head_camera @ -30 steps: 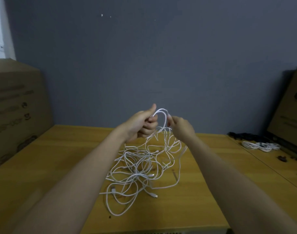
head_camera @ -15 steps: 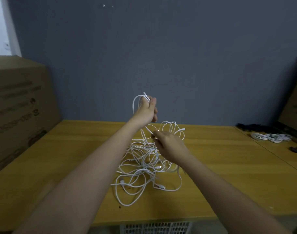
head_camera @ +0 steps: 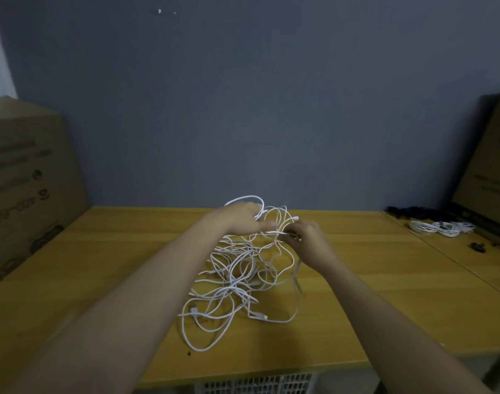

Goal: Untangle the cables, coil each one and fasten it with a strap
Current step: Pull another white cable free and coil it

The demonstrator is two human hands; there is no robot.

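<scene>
Both hands gripping strands atop the white cable tangle (head_camera: 237, 280): left hand (head_camera: 239, 218) pinching a loop, right hand (head_camera: 305, 237) pinching a strand just beside; bulk hanging below toward the table (head_camera: 101, 265).

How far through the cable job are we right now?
Done: a few white coiled cables lie at the table's far right; straps on them can't be seen. In hand: the left hand holds a loop while the right hand pinches a strand. Left: the tangled white cables remain one knotted heap.
</scene>
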